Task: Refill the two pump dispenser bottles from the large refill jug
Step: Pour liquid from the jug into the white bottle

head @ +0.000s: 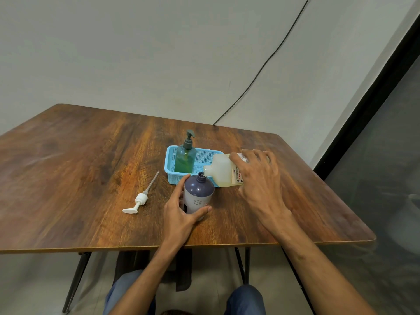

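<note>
We held the refill jug tipped on its side in our right hand, fingers wrapped round its body, spout at the open neck of the purple bottle near the middle of the wooden table. Our left hand clasped that bottle. Its white pump lay to the left; the green dispenser bottle stood in the blue basket just behind.

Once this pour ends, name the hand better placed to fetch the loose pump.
Likely left. The pump lies left of the purple bottle that the left hand holds; the right hand grips the jug on the other side.
</note>
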Demonstrator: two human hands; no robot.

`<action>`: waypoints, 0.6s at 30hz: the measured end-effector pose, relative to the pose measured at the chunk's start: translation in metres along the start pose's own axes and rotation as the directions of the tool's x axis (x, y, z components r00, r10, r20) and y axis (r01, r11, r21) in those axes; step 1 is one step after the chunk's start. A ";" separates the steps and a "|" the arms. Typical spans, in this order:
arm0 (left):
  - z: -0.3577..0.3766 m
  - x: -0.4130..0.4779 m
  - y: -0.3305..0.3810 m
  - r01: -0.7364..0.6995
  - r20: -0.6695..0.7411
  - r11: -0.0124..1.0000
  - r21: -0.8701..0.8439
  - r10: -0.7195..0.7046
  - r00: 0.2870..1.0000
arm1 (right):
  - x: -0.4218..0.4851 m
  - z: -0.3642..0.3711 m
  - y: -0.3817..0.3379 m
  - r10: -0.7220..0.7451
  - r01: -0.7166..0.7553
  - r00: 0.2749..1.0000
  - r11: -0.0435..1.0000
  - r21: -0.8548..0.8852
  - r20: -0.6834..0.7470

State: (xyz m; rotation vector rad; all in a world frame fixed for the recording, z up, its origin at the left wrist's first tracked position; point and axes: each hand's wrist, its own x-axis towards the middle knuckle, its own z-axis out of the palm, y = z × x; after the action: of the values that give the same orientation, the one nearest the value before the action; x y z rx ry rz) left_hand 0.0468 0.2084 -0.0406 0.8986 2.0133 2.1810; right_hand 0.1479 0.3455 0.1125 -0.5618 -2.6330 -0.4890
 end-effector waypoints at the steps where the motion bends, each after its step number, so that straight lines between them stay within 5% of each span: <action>1: 0.000 0.000 0.000 0.000 0.000 1.000 0.000 0.000 1.000 | 0.000 0.000 0.000 0.000 0.000 1.000 1.000 0.001 0.001; 18: 0.000 0.001 0.000 -0.002 0.003 1.000 0.005 0.002 1.000 | 0.000 -0.003 -0.001 -0.002 0.002 1.000 1.000 -0.015 -0.008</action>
State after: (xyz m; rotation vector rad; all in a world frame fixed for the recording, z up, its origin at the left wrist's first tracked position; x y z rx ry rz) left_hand 0.0461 0.2087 -0.0404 0.9047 2.0178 2.1755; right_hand 0.1485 0.3438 0.1145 -0.5606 -2.6247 -0.5110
